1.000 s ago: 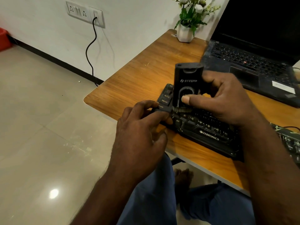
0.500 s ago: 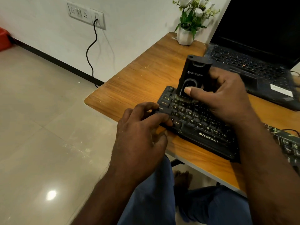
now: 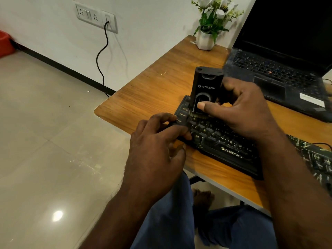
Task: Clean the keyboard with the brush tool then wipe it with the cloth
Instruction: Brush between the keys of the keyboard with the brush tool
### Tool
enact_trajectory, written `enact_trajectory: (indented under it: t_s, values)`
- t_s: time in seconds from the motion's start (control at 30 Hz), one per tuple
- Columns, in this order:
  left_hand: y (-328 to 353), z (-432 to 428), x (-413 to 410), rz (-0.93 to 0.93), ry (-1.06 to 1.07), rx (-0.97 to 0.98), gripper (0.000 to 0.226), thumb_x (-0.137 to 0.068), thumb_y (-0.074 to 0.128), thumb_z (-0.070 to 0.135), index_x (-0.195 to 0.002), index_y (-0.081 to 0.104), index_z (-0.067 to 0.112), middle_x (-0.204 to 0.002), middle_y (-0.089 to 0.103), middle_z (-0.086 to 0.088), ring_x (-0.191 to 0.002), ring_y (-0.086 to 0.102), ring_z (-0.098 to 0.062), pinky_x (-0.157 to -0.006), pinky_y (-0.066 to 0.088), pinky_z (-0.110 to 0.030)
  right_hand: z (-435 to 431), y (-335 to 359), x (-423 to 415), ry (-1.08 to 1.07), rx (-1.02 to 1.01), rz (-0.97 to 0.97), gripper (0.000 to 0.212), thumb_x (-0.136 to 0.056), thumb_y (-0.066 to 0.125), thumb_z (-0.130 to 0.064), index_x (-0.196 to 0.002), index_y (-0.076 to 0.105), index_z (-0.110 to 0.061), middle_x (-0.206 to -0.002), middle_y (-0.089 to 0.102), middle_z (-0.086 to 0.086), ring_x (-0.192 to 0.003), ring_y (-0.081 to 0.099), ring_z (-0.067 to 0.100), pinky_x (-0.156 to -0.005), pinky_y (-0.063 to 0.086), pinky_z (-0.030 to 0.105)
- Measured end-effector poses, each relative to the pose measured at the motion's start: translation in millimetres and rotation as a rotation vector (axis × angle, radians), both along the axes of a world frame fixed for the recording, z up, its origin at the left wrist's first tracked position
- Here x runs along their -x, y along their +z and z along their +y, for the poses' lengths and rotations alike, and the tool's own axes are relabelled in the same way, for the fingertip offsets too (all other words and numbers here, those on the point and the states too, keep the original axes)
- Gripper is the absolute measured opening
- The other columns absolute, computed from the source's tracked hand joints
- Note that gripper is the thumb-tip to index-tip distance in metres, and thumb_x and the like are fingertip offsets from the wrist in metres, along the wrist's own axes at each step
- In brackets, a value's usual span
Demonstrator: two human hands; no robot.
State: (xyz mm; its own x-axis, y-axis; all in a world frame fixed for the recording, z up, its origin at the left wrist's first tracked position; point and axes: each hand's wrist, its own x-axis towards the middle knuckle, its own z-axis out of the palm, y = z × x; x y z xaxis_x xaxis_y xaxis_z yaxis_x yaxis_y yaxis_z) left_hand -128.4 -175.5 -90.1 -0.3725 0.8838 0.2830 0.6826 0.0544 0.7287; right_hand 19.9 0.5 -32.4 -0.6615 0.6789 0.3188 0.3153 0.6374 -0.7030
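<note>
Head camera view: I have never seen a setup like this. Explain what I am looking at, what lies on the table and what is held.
There is no machine here. A person wears one wide-angle camera on the head, so you look forward and down at their own two hands. The right hand grips a black brush tool, which stands upright with its bristle end down on the keys near the left end of a black keyboard. The left hand holds that end of the keyboard. The keyboard lies on a wooden table. Behind it are an open laptop with a dark screen and a small white pot of flowers. Part of a second keyboard shows at the right edge. No cloth is in view.
</note>
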Motion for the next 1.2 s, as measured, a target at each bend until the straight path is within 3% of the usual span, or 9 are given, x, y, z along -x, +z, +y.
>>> enact_trajectory:
  t_s: [0.13,0.33,0.47,0.63,0.87,1.0,1.2]
  values:
    - [1,0,-1,-0.021,-0.001,-0.008,0.029,-0.086,0.069,0.033,-0.109,0.062,0.050,-0.142,0.040,0.022,-0.132,0.034,-0.006,-0.107,0.040,-0.045,-1,-2,2,0.035,0.022,-0.015,0.035,-0.084,0.085,-0.032,-0.116,0.071,-0.028,-0.100,0.076,0.001,-0.088,0.073,0.020,-0.078,0.061,0.047]
    - [0,0,-1,-0.013,0.002,-0.020,0.029,-0.086,0.068,0.034,-0.109,0.062,0.050,-0.141,0.042,0.023,-0.130,0.035,-0.006,-0.106,0.040,-0.043,0,1,-4,0.129,0.092,-0.027,0.042,-0.078,0.080,-0.041,-0.109,0.072,-0.015,-0.098,0.072,0.020,-0.089,0.072,0.038,-0.075,0.058,0.061]
    - [0,0,-1,-0.012,0.001,-0.007,0.029,-0.086,0.069,0.033,-0.109,0.063,0.050,-0.142,0.041,0.023,-0.130,0.033,-0.004,-0.107,0.038,-0.040,-1,-2,-1,0.026,0.045,0.011,0.031,-0.085,0.084,-0.030,-0.113,0.072,-0.024,-0.098,0.074,0.010,-0.088,0.072,0.030,-0.075,0.059,0.050]
    - [2,0,-1,-0.017,0.000,-0.019,0.026,-0.085,0.059,0.042,-0.109,0.063,0.050,-0.141,0.042,0.024,-0.128,0.034,-0.002,-0.106,0.036,-0.037,1,-7,3,-0.104,-0.072,0.040,0.047,-0.087,0.082,-0.035,-0.130,0.069,-0.023,-0.110,0.075,-0.010,-0.097,0.072,0.010,-0.082,0.062,0.044]
    - [0,0,0,-0.009,0.002,-0.014,0.029,-0.087,0.069,0.033,-0.110,0.063,0.050,-0.141,0.041,0.023,-0.128,0.033,-0.003,-0.105,0.036,-0.037,-4,-6,6,0.010,-0.071,0.014,0.039,-0.083,0.078,-0.044,-0.117,0.071,-0.028,-0.105,0.076,-0.002,-0.095,0.073,0.017,-0.081,0.060,0.044]
    - [1,0,-1,-0.011,0.007,-0.008,0.031,-0.085,0.069,0.032,-0.109,0.063,0.051,-0.141,0.042,0.023,-0.130,0.033,-0.003,-0.106,0.035,-0.036,0,-8,6,-0.107,-0.095,0.017,0.046,-0.087,0.082,-0.037,-0.128,0.070,-0.020,-0.110,0.075,-0.009,-0.097,0.072,0.007,-0.081,0.063,0.040]
    - [-1,1,-1,-0.017,0.002,-0.023,0.029,-0.085,0.067,0.035,-0.109,0.062,0.050,-0.140,0.042,0.023,-0.128,0.034,-0.003,-0.105,0.036,-0.038,-1,-8,3,-0.081,-0.059,0.029,0.047,-0.087,0.082,-0.037,-0.127,0.070,-0.016,-0.107,0.075,-0.006,-0.094,0.073,0.013,-0.076,0.064,0.039]
